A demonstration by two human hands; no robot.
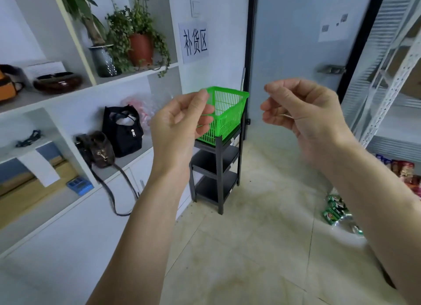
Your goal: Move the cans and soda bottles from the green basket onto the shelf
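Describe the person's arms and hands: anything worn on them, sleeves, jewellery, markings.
Both arms are bare from where they enter the view: no sleeves show. The left hand and right hand wear no gloves, and no rings, watch or bracelets are visible on the fingers or wrists. No tattoos, bandages or other markings can be seen. Nails look short and unpainted where they show.

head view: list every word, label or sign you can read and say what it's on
"补货区" in large dark characters on the white paper sign taped to the wall above the green plastic basket.
Small white paper notice on the grey door: marks too small to read.
Green snack packets on the floor: print too blurred to read.
Red snack packets at the right edge: blurred, unreadable.
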